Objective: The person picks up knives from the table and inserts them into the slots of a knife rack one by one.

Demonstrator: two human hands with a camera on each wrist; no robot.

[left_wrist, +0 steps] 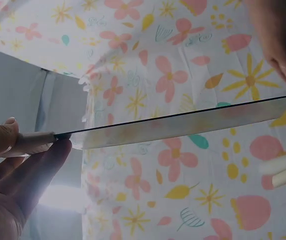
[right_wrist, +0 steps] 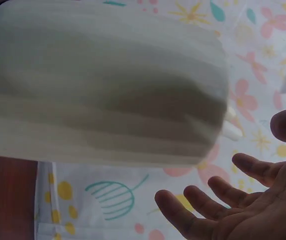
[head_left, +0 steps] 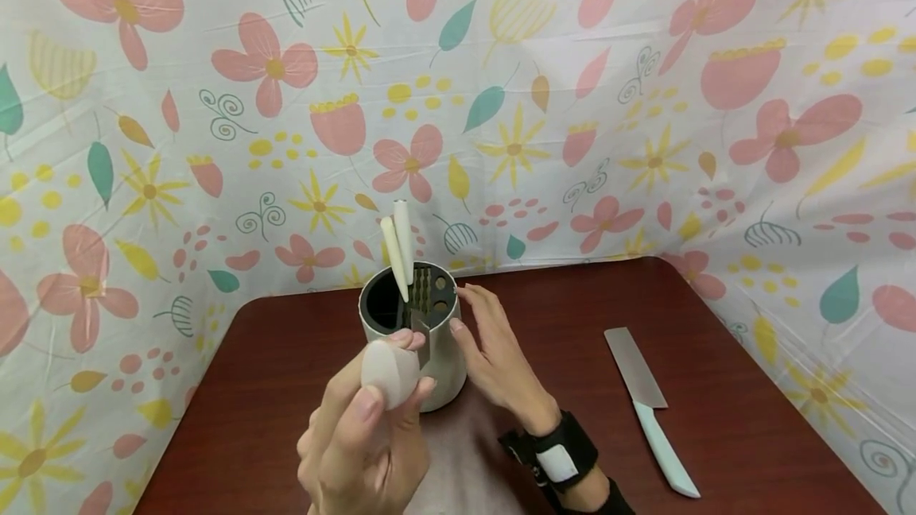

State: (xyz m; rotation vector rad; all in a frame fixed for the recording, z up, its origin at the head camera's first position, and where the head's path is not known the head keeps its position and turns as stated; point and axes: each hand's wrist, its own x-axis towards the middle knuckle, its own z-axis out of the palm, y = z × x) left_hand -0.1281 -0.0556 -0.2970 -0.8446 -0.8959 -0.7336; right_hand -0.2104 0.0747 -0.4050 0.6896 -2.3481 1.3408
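Note:
My left hand [head_left: 365, 443] pinches a knife by its pale handle [head_left: 390, 372], whose butt end faces the head camera. The long blade [left_wrist: 182, 122] stretches out from the fingers in the left wrist view; in the head view it overlaps the knife holder's top. This holder [head_left: 447, 364] is a pale round container with a black slotted top. Two more pale handles [head_left: 404, 241] stick up from it. My right hand [head_left: 501, 356] is at the holder's right side, fingers extended. In the right wrist view the right hand's spread fingers [right_wrist: 197, 222] show apart from the holder wall.
On the right of the dark wooden table [head_left: 286, 364] lies a cleaver-like knife [head_left: 647, 404] with a wide blade and a pale blue handle. A flower-printed cloth [head_left: 444, 102] hangs behind and around the table.

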